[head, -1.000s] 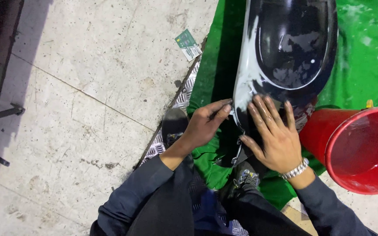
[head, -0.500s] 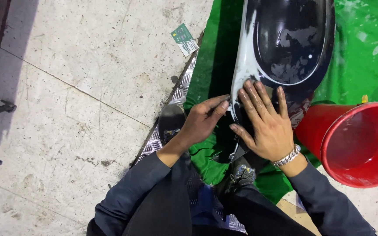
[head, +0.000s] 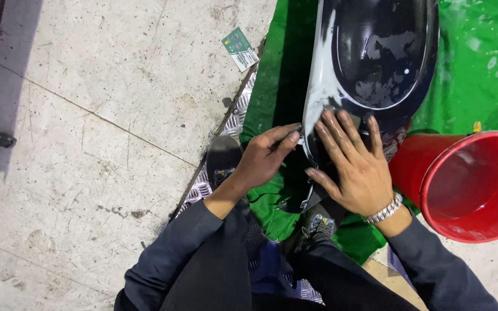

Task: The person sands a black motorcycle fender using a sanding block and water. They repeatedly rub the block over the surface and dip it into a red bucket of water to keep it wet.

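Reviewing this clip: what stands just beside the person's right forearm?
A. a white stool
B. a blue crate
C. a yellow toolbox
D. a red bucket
D: a red bucket stands right of the right hand, which lies flat on the glossy dark panel.

Glossy dark panel (head: 384, 63), wet and smeared white along its edge. Green cloth (head: 474, 69) under it, soft and creased. Smooth shiny red plastic bucket (head: 474, 184). Ridged metal plate (head: 240, 118); rough, speckled stone floor (head: 105, 115).
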